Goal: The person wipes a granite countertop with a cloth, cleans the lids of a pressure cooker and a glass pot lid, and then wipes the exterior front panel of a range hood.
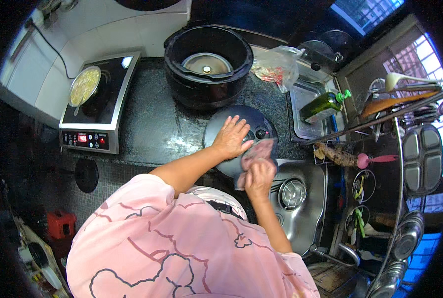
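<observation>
A round dark pressure-cooker lid [216, 124] lies at the counter's front edge, partly over the sink's rim. My left hand [233, 138] rests on top of the lid with its fingers apart. In my right hand [260, 178] a reddish-pink cloth [260, 151] is bunched, lying against the lid's right side. A knob with a small red mark sits on the lid, just above the cloth. Behind the lid stands the black cooker body [206, 87], uncovered, with a metal heating plate [206, 64] at its bottom.
An induction cooktop [111, 100] at left bears a small pan of food [84, 86]. A plastic bag [281, 67], a metal tray [299, 123] and a green bottle [320, 108] stand at back right. The steel sink [305, 223] is at right, beside a utensil rack [400, 160].
</observation>
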A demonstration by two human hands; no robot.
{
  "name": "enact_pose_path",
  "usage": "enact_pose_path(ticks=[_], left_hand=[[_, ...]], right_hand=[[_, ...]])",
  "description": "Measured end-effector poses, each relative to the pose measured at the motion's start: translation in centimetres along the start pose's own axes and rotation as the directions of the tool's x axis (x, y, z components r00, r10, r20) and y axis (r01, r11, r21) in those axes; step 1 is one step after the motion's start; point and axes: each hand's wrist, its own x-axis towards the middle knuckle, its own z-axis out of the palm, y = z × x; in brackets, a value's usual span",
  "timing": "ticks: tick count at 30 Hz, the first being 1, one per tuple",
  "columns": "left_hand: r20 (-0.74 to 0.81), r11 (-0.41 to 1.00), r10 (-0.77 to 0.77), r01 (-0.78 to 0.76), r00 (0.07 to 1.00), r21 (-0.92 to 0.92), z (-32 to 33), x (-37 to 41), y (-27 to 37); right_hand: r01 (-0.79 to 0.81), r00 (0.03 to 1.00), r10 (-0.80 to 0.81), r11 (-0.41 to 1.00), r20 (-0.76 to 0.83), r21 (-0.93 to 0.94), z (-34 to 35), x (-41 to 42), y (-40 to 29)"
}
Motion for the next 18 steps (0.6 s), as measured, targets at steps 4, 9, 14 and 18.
enact_pose_path(ticks=[4, 9, 14, 18], left_hand=[[0.037, 0.998, 0.052, -0.051, 0.998, -0.041, -0.2, 0.1, -0.6], [0.109, 0.997, 0.053, -0.046, 0.993, -0.065, -0.6, 0.0, -1.4], [0.248, 0.982, -0.034, -0.014, 0.968, 0.191, -5.8, 1.9, 3.0], [0.250, 0.990, 0.006, -0.041, 0.968, 0.132, -3.4, 2.0, 1.8]], right_hand=[[0.110, 0.992, -0.119, 0.980, 0.045, 0.168, 0.1, 0.4, -0.7], [-0.112, 0.976, 0.104, 0.993, -0.192, -0.031, 1.9, 1.9, 5.1], [-0.341, 0.936, 0.345, 0.938, -0.071, 0.067, 3.7, 3.7, 9.1], [-0.373, 0.915, 0.397, 0.900, -0.075, 0.225, 2.8, 3.3, 8.4]])
